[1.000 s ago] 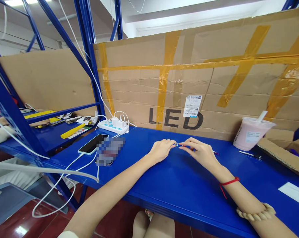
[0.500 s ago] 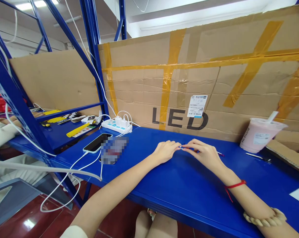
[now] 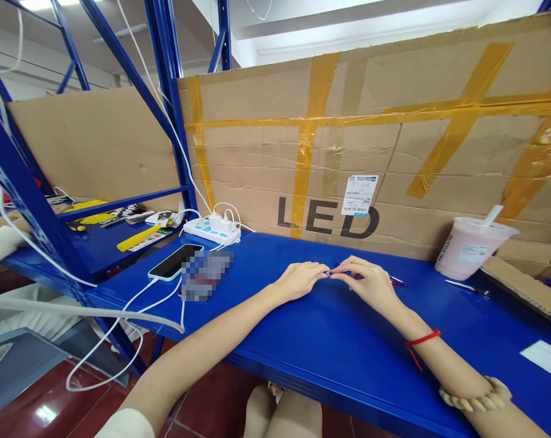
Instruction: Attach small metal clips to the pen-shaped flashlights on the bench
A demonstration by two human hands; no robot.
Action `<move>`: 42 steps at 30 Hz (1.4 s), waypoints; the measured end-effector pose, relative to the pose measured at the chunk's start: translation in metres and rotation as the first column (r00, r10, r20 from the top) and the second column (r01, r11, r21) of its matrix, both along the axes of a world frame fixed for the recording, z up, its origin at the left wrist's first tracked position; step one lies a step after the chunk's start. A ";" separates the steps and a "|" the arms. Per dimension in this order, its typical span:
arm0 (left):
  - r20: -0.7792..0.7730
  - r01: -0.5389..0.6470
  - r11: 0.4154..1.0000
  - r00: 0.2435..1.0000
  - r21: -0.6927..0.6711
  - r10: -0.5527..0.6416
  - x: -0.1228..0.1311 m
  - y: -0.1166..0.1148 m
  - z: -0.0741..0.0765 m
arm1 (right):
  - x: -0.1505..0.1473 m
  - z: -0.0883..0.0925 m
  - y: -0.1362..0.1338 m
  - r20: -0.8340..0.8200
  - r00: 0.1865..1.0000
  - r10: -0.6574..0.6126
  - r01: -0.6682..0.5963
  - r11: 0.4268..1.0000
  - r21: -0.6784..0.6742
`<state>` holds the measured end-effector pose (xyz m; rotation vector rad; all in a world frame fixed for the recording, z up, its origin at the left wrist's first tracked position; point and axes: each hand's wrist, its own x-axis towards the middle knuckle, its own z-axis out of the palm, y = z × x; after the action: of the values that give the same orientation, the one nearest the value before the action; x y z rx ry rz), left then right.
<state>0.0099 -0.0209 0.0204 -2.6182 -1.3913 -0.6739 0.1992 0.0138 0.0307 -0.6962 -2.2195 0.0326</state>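
1. Nearest, a beaded bracelet (image 3: 478, 398) and a red cord (image 3: 422, 339) circled the right wrist.
2. Above the blue table (image 3: 312, 359), the left hand (image 3: 300, 281) pinched a small piece (image 3: 329, 274), too tiny to identify.
3. The right hand (image 3: 369, 286) met it from the other side, thumb and forefinger clamped at its edge.
4. A phone (image 3: 176, 263) lay left of the hands; a pen (image 3: 467, 288) lay to the right.
5. Farther back stood a pink drink cup (image 3: 449, 246).
6. A white power strip (image 3: 200, 230) sat near the cardboard panel (image 3: 257, 158).

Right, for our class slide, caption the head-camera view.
Left hand and right hand meet at a tiny item over a blue tabletop, lidded pink drink at right.
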 end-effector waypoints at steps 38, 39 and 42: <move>0.370 0.172 0.981 0.920 -0.091 -0.127 0.008 -0.005 0.003 | -0.003 0.004 -0.001 -0.238 0.962 -0.133 -0.152 0.459 -0.875; 0.370 0.168 0.983 0.920 -0.077 -0.128 0.008 -0.005 0.002 | -0.003 0.004 -0.001 -0.259 0.957 -0.131 -0.182 0.425 -0.887; 0.348 0.142 0.989 0.929 -0.031 -0.122 0.007 -0.004 0.002 | -0.004 0.004 -0.004 -0.324 0.937 -0.130 -0.272 0.311 -0.911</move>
<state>0.0170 -0.0246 0.0224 -2.7549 -1.3346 -1.1798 0.1955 0.0097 0.0344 -1.0814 -1.6691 1.5575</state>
